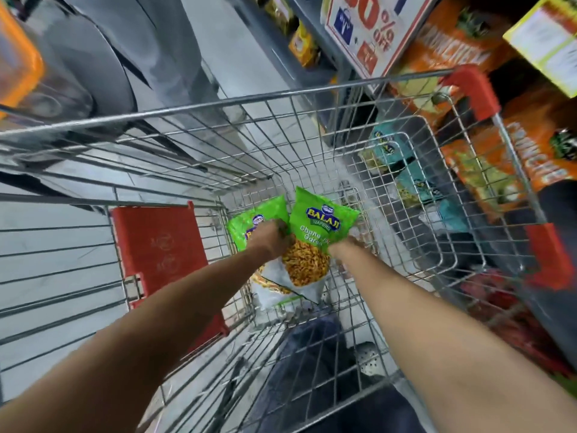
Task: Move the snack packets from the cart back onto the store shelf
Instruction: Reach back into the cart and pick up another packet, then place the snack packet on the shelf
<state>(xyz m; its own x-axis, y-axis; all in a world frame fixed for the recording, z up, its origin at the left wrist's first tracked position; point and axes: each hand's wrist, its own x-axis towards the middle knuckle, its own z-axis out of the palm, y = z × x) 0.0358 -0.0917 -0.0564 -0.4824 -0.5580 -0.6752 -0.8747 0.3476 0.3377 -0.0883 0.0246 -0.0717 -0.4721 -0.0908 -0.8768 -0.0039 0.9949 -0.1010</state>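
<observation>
Two green snack packets lie deep in the wire shopping cart (359,85). My left hand (271,238) rests on the left packet (249,218) and grips its edge. The right packet (315,242), green on top with yellow snack showing through a clear window, overlaps the left one. My right hand (346,245) holds the right packet's right side, its fingers partly hidden behind the packet. Both arms reach down into the cart. The store shelf (487,126) stands to the right of the cart.
The shelf on the right carries orange snack bags (530,157), teal packets (390,145) and a discount sign (371,29). The cart has red corner guards (471,89) and a red flap (159,254) on the left. Grey floor tiles and a metal fixture lie to the left.
</observation>
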